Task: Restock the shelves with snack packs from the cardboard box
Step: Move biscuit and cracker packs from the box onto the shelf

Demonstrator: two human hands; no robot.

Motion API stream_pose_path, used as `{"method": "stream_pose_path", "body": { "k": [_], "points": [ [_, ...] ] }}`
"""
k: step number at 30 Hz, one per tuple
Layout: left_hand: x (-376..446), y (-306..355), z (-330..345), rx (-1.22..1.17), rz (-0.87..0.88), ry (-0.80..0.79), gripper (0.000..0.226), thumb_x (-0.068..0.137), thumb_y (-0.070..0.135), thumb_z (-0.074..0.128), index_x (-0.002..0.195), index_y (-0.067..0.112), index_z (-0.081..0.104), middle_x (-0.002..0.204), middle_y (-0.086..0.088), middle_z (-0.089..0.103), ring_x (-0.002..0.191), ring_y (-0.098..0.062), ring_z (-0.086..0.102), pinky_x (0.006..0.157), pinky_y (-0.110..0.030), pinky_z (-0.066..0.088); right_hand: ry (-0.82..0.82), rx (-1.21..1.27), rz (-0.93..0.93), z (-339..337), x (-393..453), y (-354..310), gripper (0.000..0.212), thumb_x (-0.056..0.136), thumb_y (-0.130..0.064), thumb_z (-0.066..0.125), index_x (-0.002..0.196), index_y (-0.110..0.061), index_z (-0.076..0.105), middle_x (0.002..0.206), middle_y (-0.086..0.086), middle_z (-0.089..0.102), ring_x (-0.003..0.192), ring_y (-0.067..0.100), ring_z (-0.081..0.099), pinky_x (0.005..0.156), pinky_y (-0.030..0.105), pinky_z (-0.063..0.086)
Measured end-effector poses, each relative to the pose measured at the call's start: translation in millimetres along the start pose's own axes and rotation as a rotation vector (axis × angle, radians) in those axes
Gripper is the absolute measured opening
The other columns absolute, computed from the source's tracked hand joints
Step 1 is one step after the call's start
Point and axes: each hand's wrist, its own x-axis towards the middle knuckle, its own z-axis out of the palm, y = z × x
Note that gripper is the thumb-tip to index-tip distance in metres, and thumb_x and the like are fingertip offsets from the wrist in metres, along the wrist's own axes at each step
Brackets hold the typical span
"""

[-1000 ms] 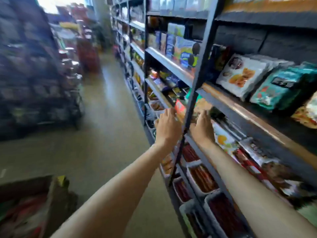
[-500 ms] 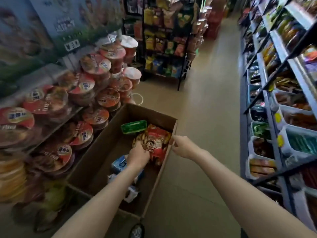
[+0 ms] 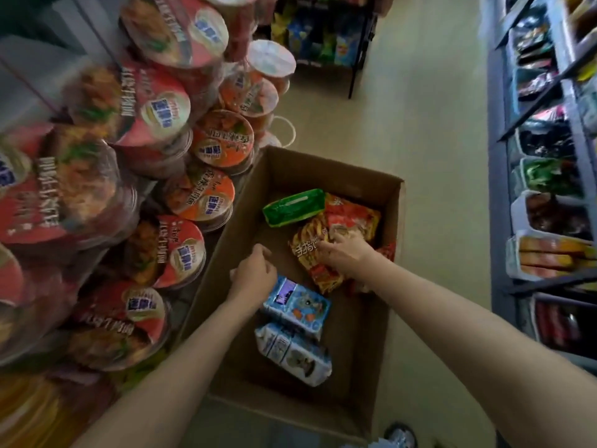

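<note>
An open cardboard box (image 3: 395,227) stands on the floor below me. Inside lie a green pack (image 3: 294,206), a red-orange snack pack (image 3: 308,253) with another red pack (image 3: 353,216) behind it, and two blue-white packs (image 3: 300,307) nearer to me. My right hand (image 3: 347,253) lies on the red-orange snack pack with its fingers bent down over the pack's upper part. Just left of it, my left hand (image 3: 253,273) hovers inside the box above the blue-white packs, loosely curled and holding nothing.
Stacks of red instant-noodle cups (image 3: 155,108) crowd the left, right up against the box. Grey shelves with trays of snacks (image 3: 549,221) line the right side. A beige floor aisle runs between them to a far rack (image 3: 323,33). My shoe (image 3: 399,436) shows at the bottom.
I turned from the shelf on the right down to the box. My right hand moved from the box rim onto the red-orange pack; my left hand came off that pack and drew back.
</note>
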Motion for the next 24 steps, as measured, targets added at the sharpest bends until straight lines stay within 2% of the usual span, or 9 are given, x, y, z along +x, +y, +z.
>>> {"method": "stream_pose_path", "body": {
  "k": [6, 9, 11, 15, 17, 18, 20, 22, 24],
  "points": [
    [8.2, 23.7, 13.1, -0.061, 0.099, -0.174, 0.011, 0.093, 0.015, 0.045, 0.103, 0.018, 0.042, 0.093, 0.001, 0.052, 0.095, -0.022, 0.054, 0.085, -0.037, 0.045, 0.026, 0.223, 0.173, 20.7, 8.9, -6.8, 0.053, 0.097, -0.013, 0.038, 0.147, -0.018, 0.02, 0.148, 0.007, 0.028, 0.123, 0.033, 0.048, 0.092, 0.046, 0.048],
    [7.2, 30.4, 21.4, -0.181, 0.082, -0.228, 0.016, 0.092, 0.016, 0.048, 0.108, 0.015, 0.047, 0.104, -0.004, 0.056, 0.098, -0.022, 0.056, 0.076, -0.031, 0.044, 0.146, 0.323, 0.239, 23.7, -3.3, -3.3, 0.044, 0.093, -0.005, 0.041, 0.137, -0.004, 0.038, 0.137, 0.014, 0.042, 0.115, 0.034, 0.054, 0.092, 0.044, 0.048],
    [8.6, 39.2, 23.1, -0.329, -0.001, -0.266, 0.014, 0.092, 0.017, 0.052, 0.105, 0.016, 0.048, 0.114, -0.01, 0.057, 0.102, -0.024, 0.058, 0.082, -0.034, 0.048, 0.216, 0.388, 0.236, 16.8, -16.5, 2.9, 0.036, 0.092, -0.002, 0.042, 0.128, -0.001, 0.047, 0.129, 0.015, 0.049, 0.116, 0.034, 0.054, 0.093, 0.041, 0.046],
    [5.9, 93.0, -5.0, -0.597, -0.111, -0.392, 0.045, 0.093, 0.041, 0.047, 0.124, 0.009, 0.049, 0.124, -0.009, 0.056, 0.111, -0.024, 0.056, 0.089, -0.034, 0.038, 0.425, 0.364, 0.171, -32.9, -65.2, 30.9, 0.031, 0.092, -0.002, 0.042, 0.121, -0.006, 0.053, 0.124, 0.011, 0.056, 0.115, 0.027, 0.055, 0.091, 0.031, 0.044],
    [1.0, 131.6, -28.3, -0.69, -0.042, -0.498, 0.051, 0.09, 0.056, 0.043, 0.114, 0.013, 0.055, 0.109, -0.008, 0.058, 0.1, -0.022, 0.058, 0.084, -0.031, 0.042, 0.503, 0.172, 0.093, -59.5, -106.1, 43.7, 0.035, 0.094, -0.003, 0.037, 0.125, -0.007, 0.052, 0.129, 0.013, 0.053, 0.121, 0.029, 0.05, 0.098, 0.033, 0.042],
    [-3.3, 152.9, -38.4, -0.7, 0.01, -0.541, 0.048, 0.087, 0.06, 0.045, 0.101, 0.016, 0.057, 0.097, -0.007, 0.058, 0.086, -0.019, 0.059, 0.074, -0.027, 0.047, 0.534, 0.061, 0.045, -67.4, -127.9, 48.5, 0.039, 0.094, -0.003, 0.03, 0.125, -0.006, 0.053, 0.13, 0.014, 0.053, 0.123, 0.031, 0.048, 0.102, 0.036, 0.04],
    [-16.2, 192.6, -50.1, -0.706, 0.101, -0.54, 0.038, 0.082, 0.057, 0.055, 0.081, 0.019, 0.051, 0.078, -0.004, 0.052, 0.065, -0.016, 0.052, 0.053, -0.021, 0.045, 0.626, -0.135, -0.034, -75.9, -175.4, 58.5, 0.043, 0.086, -0.002, 0.028, 0.105, -0.006, 0.066, 0.107, 0.014, 0.063, 0.102, 0.032, 0.061, 0.09, 0.038, 0.05],
    [-31.0, 234.1, -54.5, -0.777, 0.198, -0.498, 0.027, 0.082, 0.043, 0.064, 0.073, 0.019, 0.053, 0.071, 0.0, 0.05, 0.061, -0.014, 0.049, 0.051, -0.023, 0.039, 0.666, -0.148, 0.001, -76.7, -231.2, 71.9, 0.026, 0.076, -0.006, 0.045, 0.076, -0.014, 0.07, 0.087, 0.006, 0.066, 0.076, 0.024, 0.065, 0.065, 0.028, 0.056],
    [-56.7, 278.8, -57.7, -0.831, 0.373, -0.503, 0.013, 0.083, 0.032, 0.066, 0.083, 0.02, 0.062, 0.074, 0.003, 0.061, 0.066, -0.013, 0.055, 0.058, -0.024, 0.043, 0.791, -0.083, 0.097, -63.1, -283.1, 91.6, 0.025, 0.07, -0.005, 0.053, 0.085, -0.015, 0.07, 0.102, 0.008, 0.064, 0.085, 0.024, 0.064, 0.072, 0.028, 0.052]
  ]
}}
